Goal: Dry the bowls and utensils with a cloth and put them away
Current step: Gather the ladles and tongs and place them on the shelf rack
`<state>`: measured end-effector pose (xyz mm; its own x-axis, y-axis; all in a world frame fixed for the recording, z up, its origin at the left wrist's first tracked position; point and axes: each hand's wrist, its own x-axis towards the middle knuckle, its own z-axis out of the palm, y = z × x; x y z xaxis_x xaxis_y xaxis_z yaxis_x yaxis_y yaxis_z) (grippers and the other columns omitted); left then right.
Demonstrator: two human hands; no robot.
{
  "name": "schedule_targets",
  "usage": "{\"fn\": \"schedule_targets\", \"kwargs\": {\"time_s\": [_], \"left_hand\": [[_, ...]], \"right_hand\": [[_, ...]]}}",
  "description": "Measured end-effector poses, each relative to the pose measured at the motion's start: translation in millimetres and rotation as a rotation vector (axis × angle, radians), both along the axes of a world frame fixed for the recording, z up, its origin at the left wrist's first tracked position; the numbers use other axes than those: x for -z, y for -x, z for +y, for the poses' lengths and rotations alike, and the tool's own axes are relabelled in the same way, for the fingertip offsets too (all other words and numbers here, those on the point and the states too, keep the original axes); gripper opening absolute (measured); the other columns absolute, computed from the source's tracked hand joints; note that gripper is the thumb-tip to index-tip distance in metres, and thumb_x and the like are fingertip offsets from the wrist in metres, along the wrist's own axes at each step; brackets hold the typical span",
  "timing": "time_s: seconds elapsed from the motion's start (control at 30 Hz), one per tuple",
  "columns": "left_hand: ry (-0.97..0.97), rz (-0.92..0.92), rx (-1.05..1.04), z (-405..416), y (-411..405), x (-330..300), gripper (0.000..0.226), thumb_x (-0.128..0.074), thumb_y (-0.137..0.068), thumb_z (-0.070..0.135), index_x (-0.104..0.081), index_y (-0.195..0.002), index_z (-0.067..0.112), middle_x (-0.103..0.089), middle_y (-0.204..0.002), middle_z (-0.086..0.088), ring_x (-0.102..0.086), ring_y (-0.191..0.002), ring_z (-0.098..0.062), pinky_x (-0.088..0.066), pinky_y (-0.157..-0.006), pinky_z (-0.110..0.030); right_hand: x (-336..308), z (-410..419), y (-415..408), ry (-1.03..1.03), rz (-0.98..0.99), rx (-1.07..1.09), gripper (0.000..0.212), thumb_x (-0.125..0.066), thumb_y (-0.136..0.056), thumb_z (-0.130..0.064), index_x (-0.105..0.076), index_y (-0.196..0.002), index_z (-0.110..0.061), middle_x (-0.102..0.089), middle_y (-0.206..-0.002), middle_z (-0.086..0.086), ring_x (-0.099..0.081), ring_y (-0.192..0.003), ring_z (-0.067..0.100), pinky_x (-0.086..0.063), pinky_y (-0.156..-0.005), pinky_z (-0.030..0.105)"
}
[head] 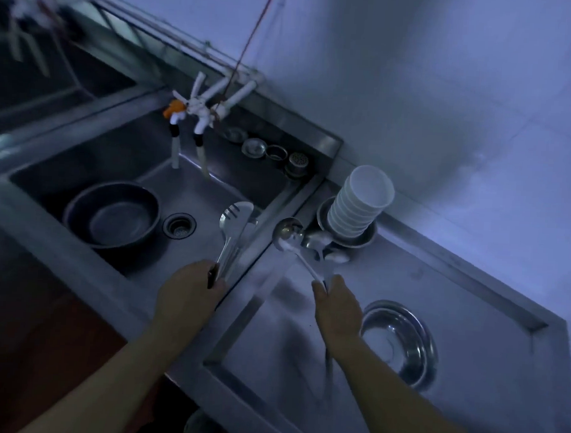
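My left hand [189,289] grips the handles of a bunch of metal utensils, a slotted spatula [236,213] uppermost, held over the edge of the sink. My right hand [337,306] holds the handle of a ladle [288,234] together with other spoons [319,243], whose heads point toward the bowls. A stack of white bowls [361,203] leans inside a metal dish [364,242] by the wall. A single steel bowl [400,341] sits on the metal counter just right of my right hand. No cloth shows in this view.
A dark basin [112,215] lies in the sink [193,175] beside the drain [179,227]. Two taps [187,115] hang over the sink. Several drain strainers [275,154] line the back ledge. The steel counter [472,292] has a raised rim along the wall.
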<state>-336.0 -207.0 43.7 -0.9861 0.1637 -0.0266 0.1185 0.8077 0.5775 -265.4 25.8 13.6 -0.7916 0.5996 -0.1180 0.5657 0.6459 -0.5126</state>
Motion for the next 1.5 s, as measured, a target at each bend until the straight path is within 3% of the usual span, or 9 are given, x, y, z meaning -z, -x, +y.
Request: {"fn": "schedule_targets", "kwargs": {"time_s": [0.13,0.33,0.53,0.77,0.9,1.07,1.23,1.4,1.5], "left_hand": [[0.012,0.056,-0.17,-22,-49,-15,0.021,-0.057,-0.085,0.024,-0.047,-0.068,0.018,-0.04,-0.059,0.009,-0.043,-0.056,-0.014,-0.026,-0.049,-0.027],[0.078,0.15,-0.421,-72,-148,-36,0.013,-0.062,-0.084,0.023,-0.061,-0.076,0.013,-0.053,-0.063,0.005,-0.043,-0.053,-0.007,-0.021,-0.042,-0.01],[0.141,0.138,-0.72,-143,-252,-56,0.017,-0.061,-0.081,0.03,-0.055,-0.069,0.02,-0.054,-0.059,0.006,-0.049,-0.054,-0.011,-0.033,-0.045,-0.027],[0.134,0.158,-1.077,-226,-394,-73,0.024,-0.057,-0.08,0.029,-0.045,-0.062,0.02,-0.049,-0.052,0.002,-0.049,-0.047,-0.017,-0.038,-0.045,-0.031],[0.163,0.148,-1.247,-278,-492,-76,0.028,-0.056,-0.08,0.026,-0.043,-0.058,0.015,-0.046,-0.044,-0.002,-0.047,-0.043,-0.016,-0.04,-0.046,-0.033],[0.192,0.136,-1.409,-352,-614,-70,0.025,-0.058,-0.079,0.03,-0.047,-0.062,0.015,-0.05,-0.057,-0.001,-0.05,-0.056,-0.022,-0.038,-0.05,-0.034],[0.202,0.114,-1.484,-425,-710,-62,0.021,-0.06,-0.076,0.028,-0.048,-0.063,0.016,-0.049,-0.057,0.002,-0.042,-0.052,-0.015,-0.027,-0.045,-0.031],[0.199,0.1,-1.528,-480,-766,-62,0.023,-0.06,-0.076,0.028,-0.045,-0.062,0.017,-0.047,-0.058,0.002,-0.043,-0.056,-0.019,-0.027,-0.05,-0.031],[0.199,0.102,-1.552,-510,-786,-58,0.025,-0.06,-0.076,0.028,-0.042,-0.062,0.019,-0.045,-0.059,0.004,-0.041,-0.059,-0.02,-0.028,-0.052,-0.031]], "right_hand": [[-11,-9,-7,-0.043,0.032,-0.207,0.027,-0.046,-0.096,-0.039,-0.04,-0.084,-0.015,-0.039,-0.066,-0.006,-0.045,-0.065,0.022,-0.031,-0.059,0.031],[-30,-55,-24,-0.006,0.112,-0.529,0.023,-0.044,-0.097,-0.036,-0.043,-0.084,-0.018,-0.046,-0.064,-0.007,-0.043,-0.055,0.008,-0.026,-0.048,0.025],[-46,-149,-59,0.013,0.165,-0.813,0.027,-0.051,-0.096,-0.032,-0.04,-0.075,-0.018,-0.042,-0.057,-0.008,-0.04,-0.05,0.009,-0.024,-0.046,0.027],[-63,-282,-140,-0.04,0.202,-1.14,0.042,-0.053,-0.094,-0.038,-0.024,-0.065,-0.027,-0.034,-0.052,-0.01,-0.033,-0.045,0.008,-0.019,-0.044,0.027],[-68,-364,-205,-0.013,0.213,-1.306,0.038,-0.054,-0.093,-0.038,-0.028,-0.068,-0.027,-0.037,-0.055,-0.013,-0.039,-0.052,0.015,-0.021,-0.045,0.028],[-69,-467,-302,0.017,0.225,-1.418,0.04,-0.057,-0.091,-0.038,-0.029,-0.065,-0.025,-0.043,-0.056,-0.013,-0.042,-0.049,0.012,-0.022,-0.045,0.028],[-74,-557,-388,0.035,0.226,-1.506,0.035,-0.059,-0.09,-0.037,-0.034,-0.071,-0.023,-0.043,-0.058,-0.013,-0.057,-0.065,0.03,-0.026,-0.052,0.031],[-75,-628,-439,0.027,0.258,-1.585,0.028,-0.059,-0.09,-0.037,-0.042,-0.08,-0.018,-0.065,-0.079,0.007,-0.061,-0.08,0.035,-0.03,-0.058,0.031],[-74,-671,-456,-0.015,0.252,-1.629,0.026,-0.057,-0.091,-0.039,-0.051,-0.091,-0.013,-0.067,-0.085,0.012,-0.061,-0.084,0.036,-0.032,-0.06,0.033]]}}
